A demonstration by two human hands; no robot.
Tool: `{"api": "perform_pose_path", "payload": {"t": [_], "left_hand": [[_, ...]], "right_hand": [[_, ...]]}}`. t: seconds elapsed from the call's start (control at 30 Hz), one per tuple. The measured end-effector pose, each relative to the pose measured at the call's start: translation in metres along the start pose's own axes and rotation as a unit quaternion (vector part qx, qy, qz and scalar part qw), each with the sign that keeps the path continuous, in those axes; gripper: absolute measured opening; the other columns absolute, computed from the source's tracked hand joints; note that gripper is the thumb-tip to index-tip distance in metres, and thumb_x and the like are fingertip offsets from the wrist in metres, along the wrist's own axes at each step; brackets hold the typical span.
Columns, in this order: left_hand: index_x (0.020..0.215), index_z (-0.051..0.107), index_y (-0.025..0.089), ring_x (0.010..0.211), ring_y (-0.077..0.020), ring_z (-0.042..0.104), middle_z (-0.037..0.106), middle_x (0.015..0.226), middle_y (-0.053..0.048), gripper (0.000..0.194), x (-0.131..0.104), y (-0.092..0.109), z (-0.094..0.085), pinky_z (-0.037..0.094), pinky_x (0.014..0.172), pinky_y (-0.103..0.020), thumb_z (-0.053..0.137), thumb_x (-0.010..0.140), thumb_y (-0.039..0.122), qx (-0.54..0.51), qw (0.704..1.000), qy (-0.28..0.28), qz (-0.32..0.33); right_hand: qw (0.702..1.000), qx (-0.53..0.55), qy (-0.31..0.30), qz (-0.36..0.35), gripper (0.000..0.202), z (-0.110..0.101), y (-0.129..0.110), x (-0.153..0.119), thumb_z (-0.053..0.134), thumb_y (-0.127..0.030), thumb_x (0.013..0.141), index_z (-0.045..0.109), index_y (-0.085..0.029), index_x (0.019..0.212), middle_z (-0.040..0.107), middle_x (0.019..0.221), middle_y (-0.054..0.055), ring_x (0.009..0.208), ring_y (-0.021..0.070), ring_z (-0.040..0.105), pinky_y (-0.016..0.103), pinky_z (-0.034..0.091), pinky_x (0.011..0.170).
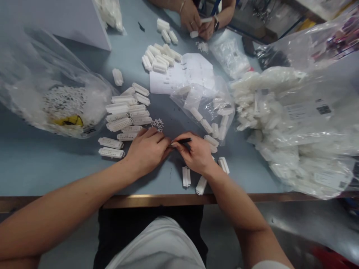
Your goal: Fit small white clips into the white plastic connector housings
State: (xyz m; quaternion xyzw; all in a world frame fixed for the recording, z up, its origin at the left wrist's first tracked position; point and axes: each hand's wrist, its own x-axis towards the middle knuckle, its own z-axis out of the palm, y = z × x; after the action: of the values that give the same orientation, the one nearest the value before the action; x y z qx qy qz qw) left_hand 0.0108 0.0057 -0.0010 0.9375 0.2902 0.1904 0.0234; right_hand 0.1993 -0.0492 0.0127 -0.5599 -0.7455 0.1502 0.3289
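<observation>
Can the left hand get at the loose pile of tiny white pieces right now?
Likely yes: the left hand is right beside the pile, and nothing seems to cover it. Its fingers look busy near the black tool, though.

- A workshop, by its look: a long blue-grey worktable (56,164) carries many matching white plastic parts (117,124) in groups.
- Large clear bags hold stock: one with tiny pieces (64,99), another (297,112) bulging with white packets and printed labels (325,109).
- Another person's hands (192,18) work across the same table.
- Beyond stands a loaded shelf (305,11); the floor (294,220) is plain, grey and shiny.
</observation>
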Motion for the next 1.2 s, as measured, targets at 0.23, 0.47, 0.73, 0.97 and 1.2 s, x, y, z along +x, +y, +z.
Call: {"api": "perform_pose_path", "payload": {"t": [0.23,0.47,0.73,0.97,1.2], "left_hand": [[0.093,0.073,0.018,0.090,-0.0294,0.062,0.071,0.083,-0.008,0.020,0.0000,-0.0002,0.0006,0.048,0.076,-0.043,0.061,0.094,0.034,-0.003,1.000,-0.012,-0.007],[0.096,0.073,0.018,0.093,-0.0306,0.063,0.072,0.085,-0.009,0.023,-0.0010,0.0009,0.0008,0.049,0.079,-0.045,0.061,0.095,0.037,-0.008,1.000,-0.013,-0.014],[0.095,0.073,0.019,0.093,-0.0302,0.062,0.072,0.085,-0.009,0.021,-0.0002,0.0011,-0.0001,0.049,0.078,-0.045,0.061,0.094,0.036,-0.009,1.000,-0.016,-0.013],[0.094,0.074,0.019,0.092,-0.0298,0.062,0.072,0.084,-0.008,0.022,-0.0008,0.0009,0.0000,0.048,0.079,-0.044,0.060,0.095,0.035,-0.005,1.000,-0.013,-0.013],[0.092,0.073,0.018,0.090,-0.0299,0.063,0.072,0.083,-0.008,0.022,-0.0002,0.0005,-0.0001,0.049,0.077,-0.045,0.061,0.095,0.036,0.003,1.000,-0.010,-0.006]], "right_hand": [[1.000,-0.005,0.000,0.003,0.012,0.0004,0.0003,-0.0005,0.057,-0.030,0.098,0.066,-0.022,0.095,0.074,0.087,0.004,0.084,0.0191,0.070,0.030,0.053,0.078],[0.997,0.016,0.053,0.062,0.015,-0.0036,0.0025,-0.0029,0.060,-0.034,0.097,0.068,-0.023,0.093,0.075,0.087,0.003,0.079,0.0179,0.071,0.029,0.055,0.074],[0.998,-0.006,0.032,0.052,0.016,-0.0023,0.0032,-0.0026,0.058,-0.035,0.098,0.067,-0.023,0.095,0.075,0.088,0.004,0.079,0.0184,0.071,0.029,0.055,0.074],[0.999,-0.026,0.025,0.022,0.012,-0.0011,0.0037,-0.0025,0.056,-0.030,0.098,0.065,-0.022,0.095,0.074,0.088,0.004,0.080,0.0185,0.071,0.029,0.054,0.074],[0.999,-0.032,-0.009,-0.007,0.010,-0.0005,0.0031,-0.0007,0.055,-0.028,0.098,0.063,-0.022,0.095,0.073,0.086,0.005,0.082,0.0198,0.069,0.031,0.053,0.076]]}}
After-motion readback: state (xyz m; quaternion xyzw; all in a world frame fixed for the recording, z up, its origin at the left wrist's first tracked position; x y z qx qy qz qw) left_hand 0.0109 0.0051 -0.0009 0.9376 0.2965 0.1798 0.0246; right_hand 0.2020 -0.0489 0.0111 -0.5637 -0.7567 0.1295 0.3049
